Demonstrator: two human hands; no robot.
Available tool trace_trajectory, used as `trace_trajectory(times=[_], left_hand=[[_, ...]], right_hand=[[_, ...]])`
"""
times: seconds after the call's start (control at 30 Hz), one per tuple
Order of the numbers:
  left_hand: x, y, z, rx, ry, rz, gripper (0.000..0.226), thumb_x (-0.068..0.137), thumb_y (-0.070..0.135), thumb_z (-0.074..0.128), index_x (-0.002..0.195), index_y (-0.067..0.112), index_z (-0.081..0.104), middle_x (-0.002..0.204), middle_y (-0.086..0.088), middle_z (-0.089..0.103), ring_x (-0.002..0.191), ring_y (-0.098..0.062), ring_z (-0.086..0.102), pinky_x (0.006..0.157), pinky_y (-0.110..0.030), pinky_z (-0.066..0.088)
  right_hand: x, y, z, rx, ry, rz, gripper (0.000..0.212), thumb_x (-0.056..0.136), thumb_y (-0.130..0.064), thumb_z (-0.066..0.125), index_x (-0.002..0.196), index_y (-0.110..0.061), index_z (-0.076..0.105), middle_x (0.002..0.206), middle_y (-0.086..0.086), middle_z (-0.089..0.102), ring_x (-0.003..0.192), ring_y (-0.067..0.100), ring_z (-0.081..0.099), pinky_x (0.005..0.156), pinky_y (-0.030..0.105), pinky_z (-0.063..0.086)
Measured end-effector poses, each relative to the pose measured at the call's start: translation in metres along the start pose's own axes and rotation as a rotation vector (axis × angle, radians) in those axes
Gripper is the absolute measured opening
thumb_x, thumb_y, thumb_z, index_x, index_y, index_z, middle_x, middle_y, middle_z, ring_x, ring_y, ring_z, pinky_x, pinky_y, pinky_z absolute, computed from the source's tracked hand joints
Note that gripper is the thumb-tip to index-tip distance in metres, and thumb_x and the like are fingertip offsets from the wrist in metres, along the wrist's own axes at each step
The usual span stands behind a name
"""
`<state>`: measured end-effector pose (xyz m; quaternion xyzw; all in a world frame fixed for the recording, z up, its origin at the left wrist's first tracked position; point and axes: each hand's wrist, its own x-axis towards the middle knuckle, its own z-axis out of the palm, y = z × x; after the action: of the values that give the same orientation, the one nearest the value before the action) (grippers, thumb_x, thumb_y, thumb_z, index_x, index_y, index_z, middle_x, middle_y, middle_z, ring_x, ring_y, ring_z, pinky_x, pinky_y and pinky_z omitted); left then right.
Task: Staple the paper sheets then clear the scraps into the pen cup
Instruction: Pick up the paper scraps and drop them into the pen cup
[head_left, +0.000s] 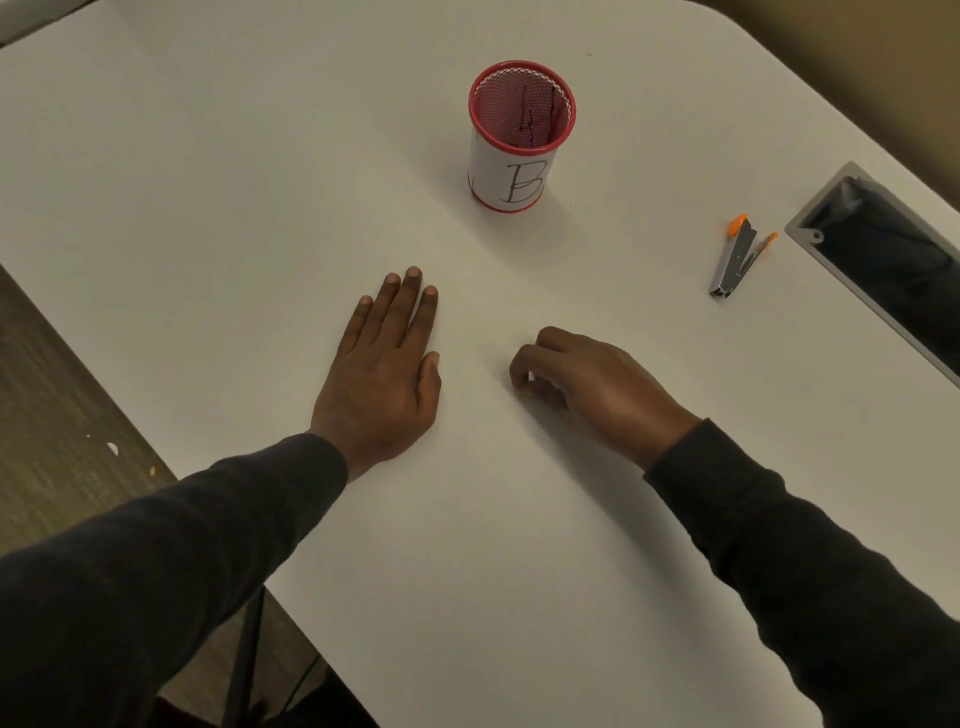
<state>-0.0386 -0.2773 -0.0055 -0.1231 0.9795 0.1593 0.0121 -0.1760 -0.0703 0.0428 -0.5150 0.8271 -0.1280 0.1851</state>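
A red mesh pen cup (521, 137) with a white label marked "B" stands upright at the back middle of the white table (208, 208). A small metal stapler (737, 258) with orange ends lies to the right, untouched. My left hand (387, 366) rests flat, palm down, on the table in front of the cup and holds nothing. My right hand (582, 387) is beside it with curled fingers, thumb and fingertips pinched together on the surface. Whether a scrap sits between them is too small to tell. No separate paper sheets stand out against the white surface.
A grey-framed black pouch (893, 265) lies along the table's right edge, just past the stapler. The table's left edge runs diagonally beside my left sleeve, with brown floor (57, 405) below it.
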Motion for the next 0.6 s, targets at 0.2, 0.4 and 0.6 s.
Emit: trace_trajectory(times=[0.2, 0.4, 0.6], left_hand=[[-0.001, 0.0, 0.001, 0.002, 0.01, 0.004, 0.067, 0.101, 0.038, 0.019, 0.161, 0.01, 0.012, 0.171, -0.009, 0.004, 0.158, -0.023, 0.001, 0.127, -0.048, 0.014], [-0.001, 0.0, 0.0, -0.01, 0.019, 0.004, 0.066, 0.101, 0.035, 0.022, 0.161, 0.011, 0.013, 0.171, -0.009, 0.004, 0.158, -0.023, 0.001, 0.128, -0.047, 0.013], [0.0, 0.0, 0.0, -0.015, 0.02, 0.005, 0.066, 0.101, 0.035, 0.022, 0.161, 0.01, 0.013, 0.171, -0.008, 0.004, 0.158, -0.022, 0.0, 0.128, -0.046, 0.012]], right_hand=[[0.002, -0.008, 0.0, -0.136, -0.04, -0.038, 0.014, 0.097, -0.021, 0.038, 0.092, -0.018, 0.051, 0.087, -0.003, 0.048, 0.068, 0.02, 0.043, 0.055, 0.03, 0.03], [0.008, 0.0, -0.006, 0.13, -0.071, 0.08, 0.008, 0.095, -0.018, 0.046, 0.088, -0.02, 0.05, 0.085, -0.008, 0.051, 0.072, 0.013, 0.047, 0.062, 0.027, 0.035], [0.006, 0.02, -0.023, 0.903, 0.046, 0.321, 0.012, 0.102, -0.02, 0.052, 0.092, -0.018, 0.058, 0.073, -0.006, 0.052, 0.063, 0.01, 0.047, 0.058, 0.021, 0.04]])
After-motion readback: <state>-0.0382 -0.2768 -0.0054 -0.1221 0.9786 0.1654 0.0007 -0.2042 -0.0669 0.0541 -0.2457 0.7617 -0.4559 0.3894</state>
